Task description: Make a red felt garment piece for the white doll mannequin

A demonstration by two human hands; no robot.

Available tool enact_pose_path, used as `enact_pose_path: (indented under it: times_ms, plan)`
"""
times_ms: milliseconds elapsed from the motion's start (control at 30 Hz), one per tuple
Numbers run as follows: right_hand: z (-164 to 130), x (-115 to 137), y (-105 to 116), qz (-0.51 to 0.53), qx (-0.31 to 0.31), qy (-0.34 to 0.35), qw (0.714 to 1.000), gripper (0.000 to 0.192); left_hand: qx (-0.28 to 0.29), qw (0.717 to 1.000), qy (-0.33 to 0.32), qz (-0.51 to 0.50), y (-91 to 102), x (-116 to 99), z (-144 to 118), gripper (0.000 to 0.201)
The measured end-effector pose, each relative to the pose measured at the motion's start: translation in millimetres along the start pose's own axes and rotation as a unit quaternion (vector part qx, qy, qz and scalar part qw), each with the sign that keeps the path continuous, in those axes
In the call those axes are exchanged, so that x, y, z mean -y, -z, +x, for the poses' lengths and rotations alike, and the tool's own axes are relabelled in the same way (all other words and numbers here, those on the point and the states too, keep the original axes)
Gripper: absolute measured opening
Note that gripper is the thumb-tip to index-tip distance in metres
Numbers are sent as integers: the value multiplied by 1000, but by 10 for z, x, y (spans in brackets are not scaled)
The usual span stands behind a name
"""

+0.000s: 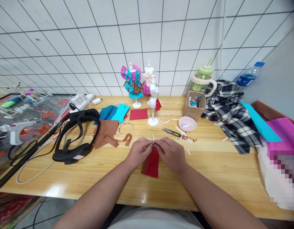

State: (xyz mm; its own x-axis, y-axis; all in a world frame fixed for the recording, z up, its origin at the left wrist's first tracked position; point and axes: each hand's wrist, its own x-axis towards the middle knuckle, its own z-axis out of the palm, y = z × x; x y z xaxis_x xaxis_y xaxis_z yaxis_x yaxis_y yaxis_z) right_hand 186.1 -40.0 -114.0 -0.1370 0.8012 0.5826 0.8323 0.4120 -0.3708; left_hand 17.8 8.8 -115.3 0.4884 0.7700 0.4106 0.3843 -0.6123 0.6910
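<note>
head view: both hands, left hand (138, 152) and right hand (170, 153), pinch the top of a red cloth (151, 164) over the table (209, 171); loosened fingertips could let the gathered cloth slip.

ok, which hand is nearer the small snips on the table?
Right. The right hand sits just below the snips; the left hand is farther off, down-left, both pinching the red fabric.

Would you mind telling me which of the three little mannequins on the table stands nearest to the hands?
The white mannequin with a red scrap at its side stands nearest the hands; the teal-bowed mannequin and the pink-skirted mannequin stand behind it, by the wall.
</note>
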Motion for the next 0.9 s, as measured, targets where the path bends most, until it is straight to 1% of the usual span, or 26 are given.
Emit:
enact_pose_path:
  times_ms: [100,200,433,667,900]
  plan:
    - [5,-6,13,-31,-10,15,999,18,11,1000,0,8,2,-21,-4,23]
    - [5,-8,15,-49,-18,29,998,18,6,1000,6,27,-3,-30,-10,22]
    - [-14,10,-18,8,2,-14,1000,18,-31,998,13,45,-21,-6,-27,16]
    - [-4,25,2,32,8,-1,999,18,-33,999,24,4,5,-1,-20,15]
    - [-24,45,-19,52,12,12,999,21,-40,999,26,2,32,17,-8,17]
